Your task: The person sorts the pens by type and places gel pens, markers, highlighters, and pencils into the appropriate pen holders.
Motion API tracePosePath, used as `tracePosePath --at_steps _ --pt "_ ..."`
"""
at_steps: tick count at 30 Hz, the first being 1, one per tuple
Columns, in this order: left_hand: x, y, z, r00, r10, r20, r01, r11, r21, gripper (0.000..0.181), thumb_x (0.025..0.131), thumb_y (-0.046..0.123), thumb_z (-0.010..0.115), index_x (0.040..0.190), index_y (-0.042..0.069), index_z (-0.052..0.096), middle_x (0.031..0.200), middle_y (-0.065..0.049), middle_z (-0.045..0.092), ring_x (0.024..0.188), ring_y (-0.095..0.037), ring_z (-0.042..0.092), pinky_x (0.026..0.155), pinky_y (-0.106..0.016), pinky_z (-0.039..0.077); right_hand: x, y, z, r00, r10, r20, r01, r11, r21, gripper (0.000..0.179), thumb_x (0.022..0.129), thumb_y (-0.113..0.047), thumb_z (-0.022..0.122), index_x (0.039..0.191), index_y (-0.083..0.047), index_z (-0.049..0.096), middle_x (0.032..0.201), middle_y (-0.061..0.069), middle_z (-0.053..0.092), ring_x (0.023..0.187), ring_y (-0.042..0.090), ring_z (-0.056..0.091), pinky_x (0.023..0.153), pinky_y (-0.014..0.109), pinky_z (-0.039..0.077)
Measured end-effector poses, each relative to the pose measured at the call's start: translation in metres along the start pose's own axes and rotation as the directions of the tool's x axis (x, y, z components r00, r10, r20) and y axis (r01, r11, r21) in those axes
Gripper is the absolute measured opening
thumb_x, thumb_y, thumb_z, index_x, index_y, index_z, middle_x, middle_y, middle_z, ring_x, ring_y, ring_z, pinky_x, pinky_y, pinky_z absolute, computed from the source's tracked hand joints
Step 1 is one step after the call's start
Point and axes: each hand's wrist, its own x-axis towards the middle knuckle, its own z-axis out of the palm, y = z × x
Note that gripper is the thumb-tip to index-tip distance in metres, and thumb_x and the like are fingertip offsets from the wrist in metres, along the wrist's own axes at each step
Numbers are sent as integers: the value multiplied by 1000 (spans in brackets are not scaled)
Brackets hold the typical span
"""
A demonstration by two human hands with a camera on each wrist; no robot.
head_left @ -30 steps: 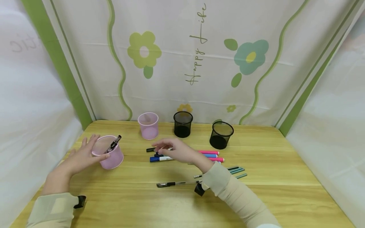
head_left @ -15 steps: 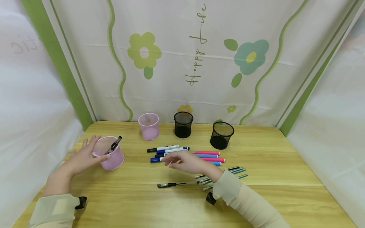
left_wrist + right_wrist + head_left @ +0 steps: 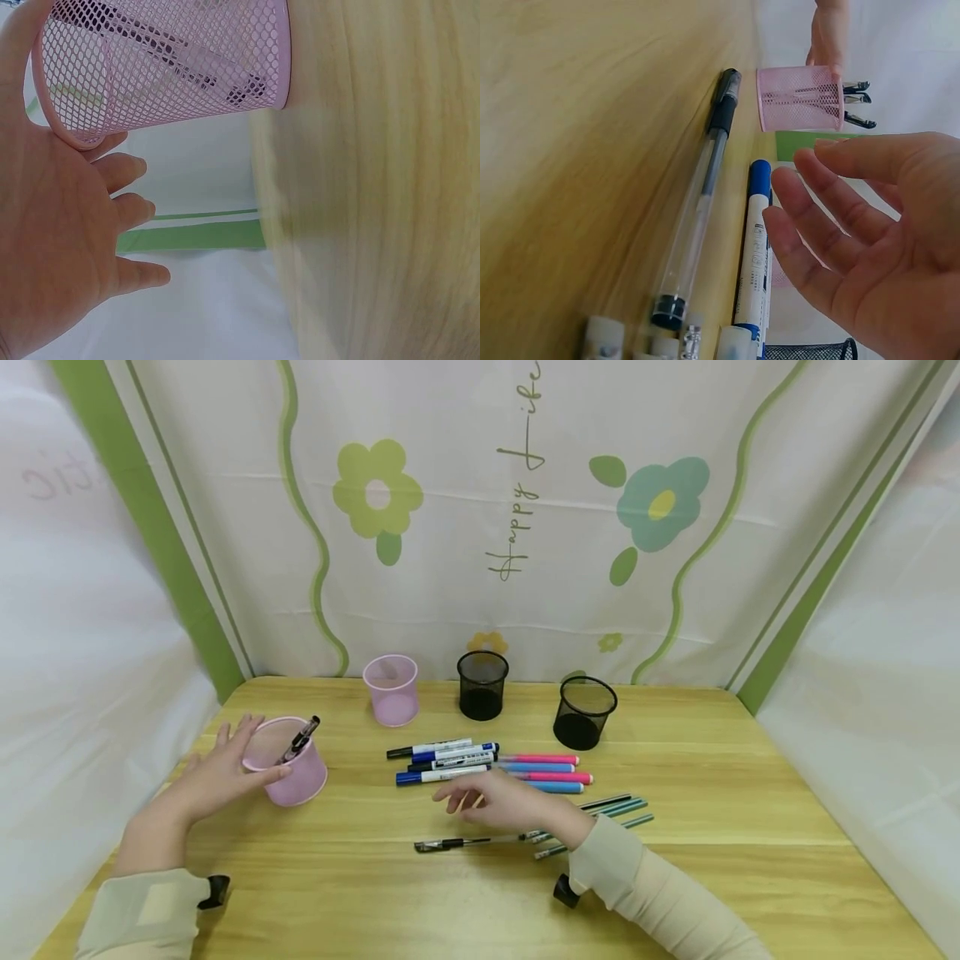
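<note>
My left hand [image 3: 202, 785] holds a pink mesh pen cup [image 3: 300, 782] at the table's left, thumb on the near side and index finger at the rim. The other fingers stick out past it in the left wrist view. Several black-capped gel pens [image 3: 859, 97] lean inside this cup. My right hand [image 3: 506, 797] hovers with loosely bent fingers and nothing in them, between the whiteboard markers [image 3: 442, 772] and a clear gel pen [image 3: 450, 844] lying on the table. In the right wrist view that pen's black cap points toward the pink cup.
Another pink cup [image 3: 392, 702] and two black mesh cups [image 3: 481, 697] [image 3: 577, 727] stand along the back. Pink and blue felt-tip pens [image 3: 558, 779] lie right of the markers. Pencils [image 3: 622, 808] lie partly behind my right wrist. A printed curtain [image 3: 450, 585] closes off the back.
My right hand has drawn back from over the markers, toward me and to the right, uncovering them. My left hand and its cup have stayed in place.
</note>
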Motion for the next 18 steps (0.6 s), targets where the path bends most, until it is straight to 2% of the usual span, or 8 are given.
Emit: tracePosePath --at_steps 12,18 --pt "0 2 0 1000 7 -3 -7 1000 -5 109 97 56 63 164 2 -4 166 -30 -10 147 -55 -18 99 -85 -12 2 -2 3 994 47 103 -27 981 -190 45 93 -10 77 136 -18 67 107 -9 68 92 1 63 78 20 53" --pt "0 0 0 1000 7 -3 -7 1000 -5 108 97 55 63 163 2 -4 165 -31 -10 147 -55 -18 98 -85 -13 5 -6 6 987 74 145 -34 966 -257 52 89 -8 81 137 -18 66 106 -8 67 88 2 60 79 19 51"
